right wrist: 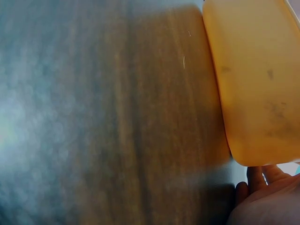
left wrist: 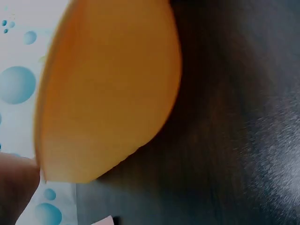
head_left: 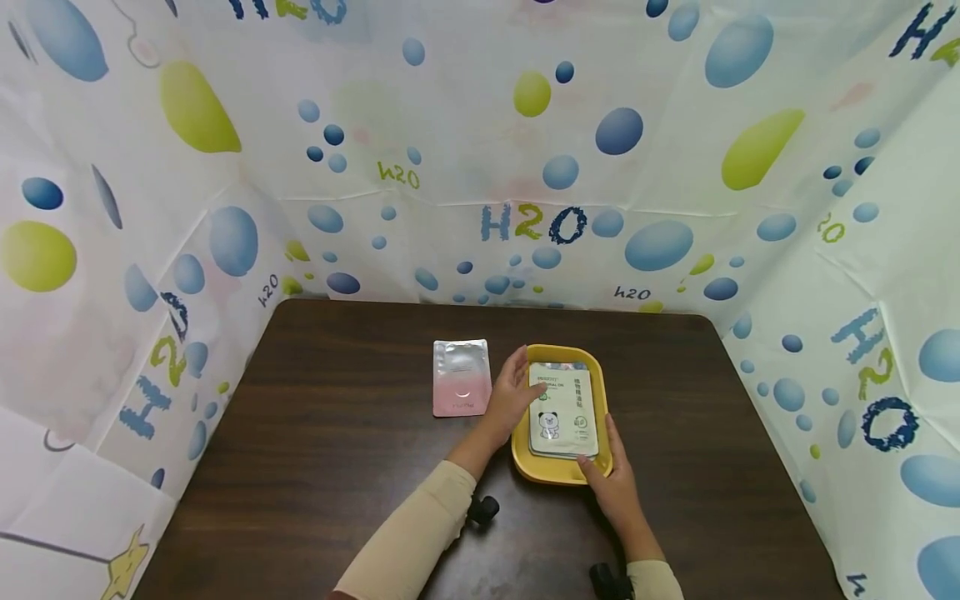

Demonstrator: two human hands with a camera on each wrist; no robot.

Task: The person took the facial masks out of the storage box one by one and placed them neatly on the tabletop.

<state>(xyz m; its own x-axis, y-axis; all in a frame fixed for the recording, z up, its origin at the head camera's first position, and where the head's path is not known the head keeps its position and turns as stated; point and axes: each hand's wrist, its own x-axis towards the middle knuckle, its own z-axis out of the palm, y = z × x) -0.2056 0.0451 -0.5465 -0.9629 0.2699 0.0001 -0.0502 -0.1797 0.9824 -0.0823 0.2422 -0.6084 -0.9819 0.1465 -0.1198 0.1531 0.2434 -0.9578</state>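
Observation:
A yellow plastic tray point(head_left: 550, 473) is held between both hands on the dark wooden table. In it lie flat white sachets point(head_left: 562, 417), the top one printed with a small bear and green lettering. My left hand point(head_left: 510, 402) grips the left side, fingers at the far rim and thumb reaching over the sachets. My right hand point(head_left: 618, 492) holds the near right side, thumb over the rim and fingers along the outer wall. In the left wrist view the tray's wall point(left wrist: 108, 93) fills much of the frame. A pink and silver sachet point(head_left: 461, 383) lies just left of my left hand.
The dark table point(head_left: 322, 467) has rounded far corners. White sheeting point(head_left: 450, 108) with blue and green dots and "H2O" lettering stands behind the table and along both sides. A dark device point(head_left: 483, 510) is strapped at my left wrist, another point(head_left: 609, 582) at my right.

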